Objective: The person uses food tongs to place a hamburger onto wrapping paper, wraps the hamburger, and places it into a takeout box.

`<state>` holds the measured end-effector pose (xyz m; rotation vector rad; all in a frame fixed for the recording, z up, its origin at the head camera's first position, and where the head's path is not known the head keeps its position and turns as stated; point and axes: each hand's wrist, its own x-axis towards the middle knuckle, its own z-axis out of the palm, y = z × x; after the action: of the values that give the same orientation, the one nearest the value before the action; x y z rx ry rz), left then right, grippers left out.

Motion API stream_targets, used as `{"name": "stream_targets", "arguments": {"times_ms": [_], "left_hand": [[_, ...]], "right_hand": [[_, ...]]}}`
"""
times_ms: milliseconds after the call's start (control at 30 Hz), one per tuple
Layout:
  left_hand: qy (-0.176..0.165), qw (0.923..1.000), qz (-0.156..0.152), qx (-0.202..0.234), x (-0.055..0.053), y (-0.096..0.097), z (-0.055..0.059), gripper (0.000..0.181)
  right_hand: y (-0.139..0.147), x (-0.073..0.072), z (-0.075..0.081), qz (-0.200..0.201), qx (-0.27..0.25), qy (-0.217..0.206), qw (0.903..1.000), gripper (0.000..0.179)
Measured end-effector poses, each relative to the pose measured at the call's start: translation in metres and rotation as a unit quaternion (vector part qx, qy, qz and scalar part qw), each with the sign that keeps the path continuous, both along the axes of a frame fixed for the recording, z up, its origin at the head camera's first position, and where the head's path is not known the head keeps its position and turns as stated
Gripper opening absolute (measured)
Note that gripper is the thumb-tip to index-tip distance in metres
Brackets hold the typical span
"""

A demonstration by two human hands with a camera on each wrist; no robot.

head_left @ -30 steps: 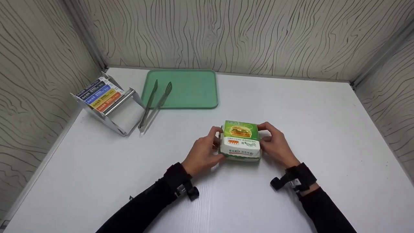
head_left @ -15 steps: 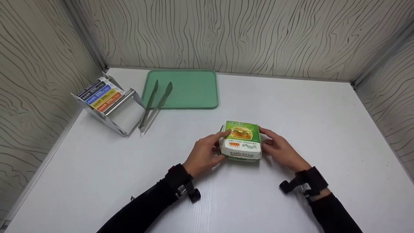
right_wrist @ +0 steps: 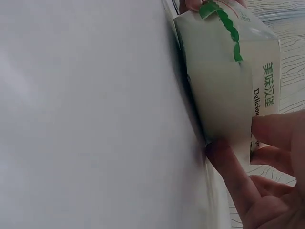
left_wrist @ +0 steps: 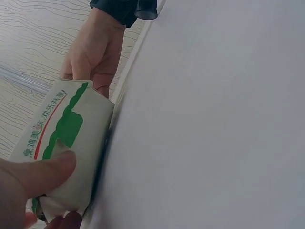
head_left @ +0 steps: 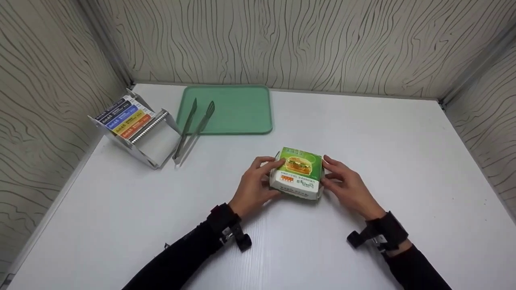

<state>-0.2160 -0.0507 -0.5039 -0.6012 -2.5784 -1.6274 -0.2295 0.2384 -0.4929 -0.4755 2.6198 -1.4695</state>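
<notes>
A green and white paper burger box (head_left: 298,166) with a burger picture on its lid sits on the white table, turned slightly askew. From the left, my left hand (head_left: 253,186) holds it, index finger over the lid's edge. In the left wrist view that hand's thumb (left_wrist: 55,172) presses the white side of the box (left_wrist: 90,138), and fingertips show under its near corner. My right hand (head_left: 350,188) grips the opposite side. The right wrist view has its fingers (right_wrist: 233,179) around a corner of the box (right_wrist: 217,81). The inside of the box is hidden.
A green tray (head_left: 242,108) lies at the back of the table, with metal tongs (head_left: 199,129) resting partly over its left side. Left of them stands a metal dispenser (head_left: 133,125) with colored label strips. Wood-grain patterned panels (head_left: 258,44) enclose the table (head_left: 403,161).
The box has turned slightly and shifted a little left. My left index finger has come onto the lid's edge. The right hand has moved slightly to the right and down its side.
</notes>
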Motion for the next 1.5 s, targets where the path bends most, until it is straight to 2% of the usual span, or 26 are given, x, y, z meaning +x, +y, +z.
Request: {"name": "stream_targets", "arguments": {"times_ms": [133, 233, 367, 567, 700, 833, 900, 1100, 1333, 1400, 1500], "left_hand": [[0.060, 0.9973, 0.023, -0.035, 0.000, 0.002, 0.000, 0.080], [0.094, 0.9914, 0.041, -0.081, 0.001, 0.006, 0.001, 0.078], [0.107, 0.9865, 0.037, -0.118, 0.001, 0.009, 0.005, 0.074], [0.090, 0.9861, 0.029, -0.136, 0.003, 0.005, 0.011, 0.077], [0.111, 0.9796, 0.044, -0.162, 0.007, 0.006, 0.014, 0.073], [0.149, 0.9665, 0.056, -0.201, 0.009, 0.011, 0.016, 0.068], [0.146, 0.9656, 0.051, -0.209, 0.011, 0.012, 0.017, 0.069], [0.094, 0.9775, 0.016, -0.188, 0.012, 0.013, 0.020, 0.071], [0.126, 0.9693, 0.054, -0.204, 0.009, 0.008, 0.018, 0.069], [0.118, 0.9713, 0.050, -0.201, 0.009, 0.007, 0.018, 0.071], [0.090, 0.9774, 0.021, -0.190, 0.008, 0.006, 0.019, 0.074]], "right_hand": [[-0.004, 0.003, 0.001, 0.005, 0.005, 0.001, 1.0000, 0.053], [-0.007, 0.003, 0.001, 0.013, 0.013, -0.001, 0.9998, 0.059], [-0.009, 0.005, 0.002, 0.028, 0.039, -0.014, 0.9988, 0.079], [-0.012, 0.009, 0.001, 0.043, 0.048, -0.030, 0.9975, 0.116], [-0.014, 0.010, -0.001, 0.041, 0.049, -0.019, 0.9978, 0.120], [-0.015, 0.010, 0.000, 0.041, 0.047, -0.017, 0.9979, 0.118], [-0.015, 0.010, 0.000, 0.043, 0.046, -0.017, 0.9979, 0.118], [-0.015, 0.009, -0.002, 0.046, 0.037, -0.019, 0.9981, 0.115], [-0.016, 0.009, -0.002, 0.050, 0.047, -0.023, 0.9974, 0.117], [-0.017, 0.009, -0.002, 0.047, 0.055, -0.022, 0.9971, 0.119], [-0.016, 0.010, -0.001, 0.047, 0.068, -0.023, 0.9964, 0.121]]}}
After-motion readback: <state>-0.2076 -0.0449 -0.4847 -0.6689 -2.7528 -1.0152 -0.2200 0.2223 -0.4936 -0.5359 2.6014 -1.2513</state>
